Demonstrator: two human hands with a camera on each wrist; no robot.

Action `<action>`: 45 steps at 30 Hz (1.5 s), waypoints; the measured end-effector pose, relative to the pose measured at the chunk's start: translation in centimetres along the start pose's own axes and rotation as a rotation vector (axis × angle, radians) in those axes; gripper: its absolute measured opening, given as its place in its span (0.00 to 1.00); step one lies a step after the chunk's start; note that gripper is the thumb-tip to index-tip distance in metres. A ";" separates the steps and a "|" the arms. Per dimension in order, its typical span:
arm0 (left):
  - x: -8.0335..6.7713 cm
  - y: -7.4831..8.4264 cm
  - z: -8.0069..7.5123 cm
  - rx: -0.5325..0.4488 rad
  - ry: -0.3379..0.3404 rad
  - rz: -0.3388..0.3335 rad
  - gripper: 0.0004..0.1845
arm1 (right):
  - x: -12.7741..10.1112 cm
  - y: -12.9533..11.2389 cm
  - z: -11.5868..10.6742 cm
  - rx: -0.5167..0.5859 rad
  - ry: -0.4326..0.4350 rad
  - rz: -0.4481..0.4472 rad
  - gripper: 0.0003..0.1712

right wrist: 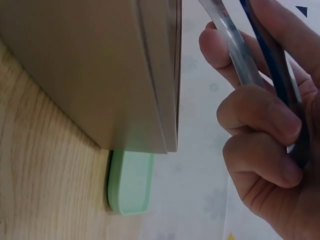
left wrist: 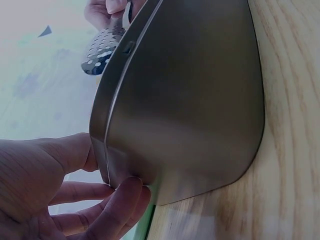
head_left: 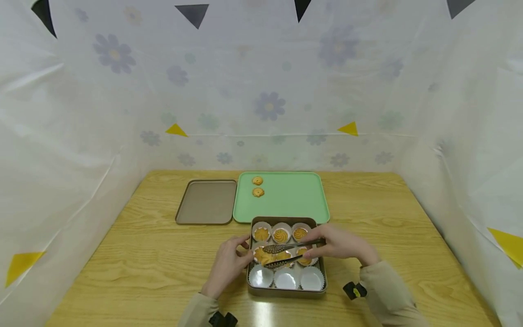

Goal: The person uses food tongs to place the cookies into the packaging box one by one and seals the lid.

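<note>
Both hands work at the cookie tin (head_left: 286, 290) on the wooden table (head_left: 122, 254).
Head view: the left hand (head_left: 226, 265) touches the tin's left wall with relaxed fingers, and the right hand (head_left: 341, 245) grips metal tongs (head_left: 286, 254) spread around a cookie (head_left: 264, 256) in the middle row. Left wrist view: fingertips (left wrist: 127, 192) rest on the tin's corner. Right wrist view: fingers (right wrist: 260, 112) curl round the tong handles beside the green tray (right wrist: 130, 185).

Bare table (head_left: 135, 254) left of tin (head_left: 286, 290)

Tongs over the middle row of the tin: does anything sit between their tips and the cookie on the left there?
Nothing visible does. The tongs, held by the right hand, already straddle that cookie.
</note>
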State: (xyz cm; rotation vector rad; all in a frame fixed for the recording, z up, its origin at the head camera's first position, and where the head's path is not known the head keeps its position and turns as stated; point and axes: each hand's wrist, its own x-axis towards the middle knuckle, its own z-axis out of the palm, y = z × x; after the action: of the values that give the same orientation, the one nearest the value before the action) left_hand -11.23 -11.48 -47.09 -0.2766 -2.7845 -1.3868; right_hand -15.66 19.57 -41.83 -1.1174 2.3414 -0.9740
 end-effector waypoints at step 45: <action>0.0 0.1 -0.1 0.008 0.000 -0.002 0.26 | 1.7 -1.3 2.1 -0.130 -0.052 -0.026 0.19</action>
State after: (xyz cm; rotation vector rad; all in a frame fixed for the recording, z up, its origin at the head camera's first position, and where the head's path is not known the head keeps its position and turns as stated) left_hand -11.25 -11.52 -46.95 -0.2743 -2.7905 -1.3753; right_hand -14.82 16.73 -42.48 -1.2103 2.3822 -0.8015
